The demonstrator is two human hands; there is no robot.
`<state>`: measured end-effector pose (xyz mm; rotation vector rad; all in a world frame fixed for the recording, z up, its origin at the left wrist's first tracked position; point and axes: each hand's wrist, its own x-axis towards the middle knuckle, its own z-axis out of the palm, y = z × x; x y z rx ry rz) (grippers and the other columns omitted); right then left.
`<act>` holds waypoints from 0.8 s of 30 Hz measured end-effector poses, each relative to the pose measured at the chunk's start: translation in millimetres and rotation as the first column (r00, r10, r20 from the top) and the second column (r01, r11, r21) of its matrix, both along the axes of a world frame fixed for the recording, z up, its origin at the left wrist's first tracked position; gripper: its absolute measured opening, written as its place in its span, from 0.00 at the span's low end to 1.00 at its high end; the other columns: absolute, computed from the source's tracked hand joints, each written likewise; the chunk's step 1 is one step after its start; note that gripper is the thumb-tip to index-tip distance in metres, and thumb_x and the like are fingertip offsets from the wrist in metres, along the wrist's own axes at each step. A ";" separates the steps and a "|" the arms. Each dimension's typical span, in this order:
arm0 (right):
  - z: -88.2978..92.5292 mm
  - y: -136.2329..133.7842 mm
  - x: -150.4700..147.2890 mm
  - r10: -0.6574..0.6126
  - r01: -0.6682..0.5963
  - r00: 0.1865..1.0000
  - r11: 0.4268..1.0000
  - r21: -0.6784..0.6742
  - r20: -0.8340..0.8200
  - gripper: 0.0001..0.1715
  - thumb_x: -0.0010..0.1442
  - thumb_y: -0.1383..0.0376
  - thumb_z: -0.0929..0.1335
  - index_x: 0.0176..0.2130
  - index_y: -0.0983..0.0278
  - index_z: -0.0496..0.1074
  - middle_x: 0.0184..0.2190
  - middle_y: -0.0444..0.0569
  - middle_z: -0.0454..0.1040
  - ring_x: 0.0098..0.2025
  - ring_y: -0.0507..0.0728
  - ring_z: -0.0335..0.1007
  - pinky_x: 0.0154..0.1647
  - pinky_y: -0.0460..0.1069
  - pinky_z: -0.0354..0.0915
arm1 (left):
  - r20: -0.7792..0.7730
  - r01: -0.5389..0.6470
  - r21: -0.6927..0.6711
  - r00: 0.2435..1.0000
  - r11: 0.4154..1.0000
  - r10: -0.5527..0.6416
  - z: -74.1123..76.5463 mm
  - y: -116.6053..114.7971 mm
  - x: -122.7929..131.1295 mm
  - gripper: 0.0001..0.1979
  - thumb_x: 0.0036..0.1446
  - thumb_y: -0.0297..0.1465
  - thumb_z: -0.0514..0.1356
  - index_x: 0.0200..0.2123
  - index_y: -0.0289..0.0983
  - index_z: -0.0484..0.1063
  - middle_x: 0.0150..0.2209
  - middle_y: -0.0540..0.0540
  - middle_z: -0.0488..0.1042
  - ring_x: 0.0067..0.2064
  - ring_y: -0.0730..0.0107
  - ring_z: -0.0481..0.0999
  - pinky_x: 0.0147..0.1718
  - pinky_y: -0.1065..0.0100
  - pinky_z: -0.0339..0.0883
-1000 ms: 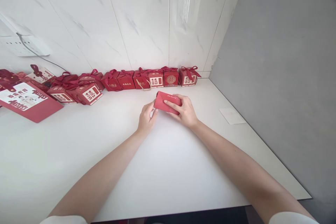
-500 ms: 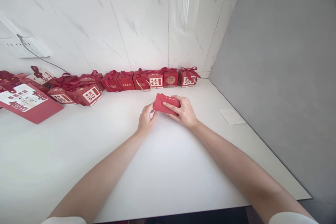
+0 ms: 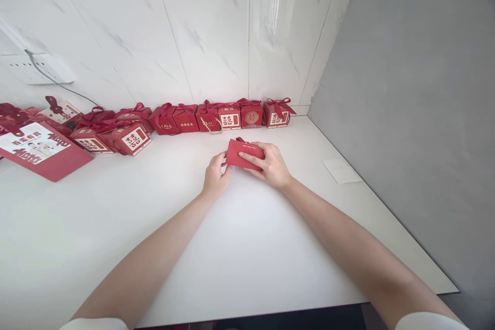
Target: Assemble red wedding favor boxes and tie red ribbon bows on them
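"囍" is printed on several boxes [image 3: 133, 138] and "吾家有喜" on the red package [image 3: 46, 155]; small lettering on the held red carton [image 3: 235, 153] cannot be read.

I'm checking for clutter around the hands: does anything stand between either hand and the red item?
Nothing visible does. The right hand grips the red item directly; the left hand is at its left end. The ribboned boxes stand beyond it, by the tiled wall. The item's far side is hidden.

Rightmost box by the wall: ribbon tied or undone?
Tied. The ribbon makes a bow on top of the rightmost box, its loops spread to both sides.
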<state>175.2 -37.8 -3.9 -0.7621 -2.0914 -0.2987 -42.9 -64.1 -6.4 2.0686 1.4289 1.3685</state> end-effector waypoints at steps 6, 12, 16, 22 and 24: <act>-0.8 0.8 0.5 0.010 -0.010 1.000 1.000 -0.017 0.005 0.25 0.64 0.55 0.70 0.60 0.47 0.69 0.59 0.53 0.63 0.57 0.63 0.63 0.55 0.61 0.64 | 0.002 0.002 0.001 1.000 1.000 -0.002 0.1 -0.1 0.6 0.19 0.60 0.27 0.56 0.55 0.41 0.69 0.52 0.43 0.75 0.52 0.61 0.75 0.50 0.56 0.75; -0.5 0.9 0.3 0.012 -0.012 1.000 1.000 -0.026 0.015 0.25 0.64 0.55 0.70 0.59 0.47 0.69 0.59 0.53 0.63 0.57 0.64 0.63 0.55 0.61 0.64 | -0.001 -0.017 0.013 1.000 1.000 0.017 -0.5 0.4 0.3 0.18 0.59 0.27 0.57 0.53 0.40 0.70 0.50 0.43 0.75 0.52 0.60 0.75 0.50 0.55 0.76; -0.6 1.0 0.2 0.018 -0.018 1.000 1.000 -0.011 0.011 0.25 0.64 0.55 0.69 0.59 0.48 0.70 0.59 0.54 0.63 0.57 0.63 0.63 0.55 0.60 0.64 | -0.006 -0.023 0.015 1.000 1.000 0.023 0.4 0.0 0.8 0.18 0.58 0.26 0.57 0.52 0.40 0.70 0.50 0.43 0.75 0.52 0.61 0.75 0.49 0.56 0.76; -0.6 0.4 0.3 0.012 -0.011 1.000 0.999 -0.030 0.024 0.25 0.63 0.55 0.70 0.59 0.47 0.70 0.60 0.53 0.63 0.58 0.64 0.62 0.56 0.61 0.63 | -0.011 -0.030 0.012 0.999 0.999 0.030 1.2 -0.2 0.9 0.17 0.58 0.26 0.57 0.51 0.39 0.70 0.49 0.43 0.74 0.51 0.60 0.75 0.49 0.55 0.76; -0.5 0.1 0.3 0.009 -0.008 1.000 0.999 -0.040 0.028 0.25 0.63 0.55 0.70 0.59 0.47 0.70 0.60 0.53 0.63 0.58 0.64 0.62 0.56 0.62 0.63 | -0.013 -0.030 0.010 0.999 1.000 0.030 1.3 0.0 0.9 0.17 0.57 0.26 0.57 0.51 0.39 0.70 0.49 0.43 0.74 0.52 0.60 0.75 0.50 0.55 0.76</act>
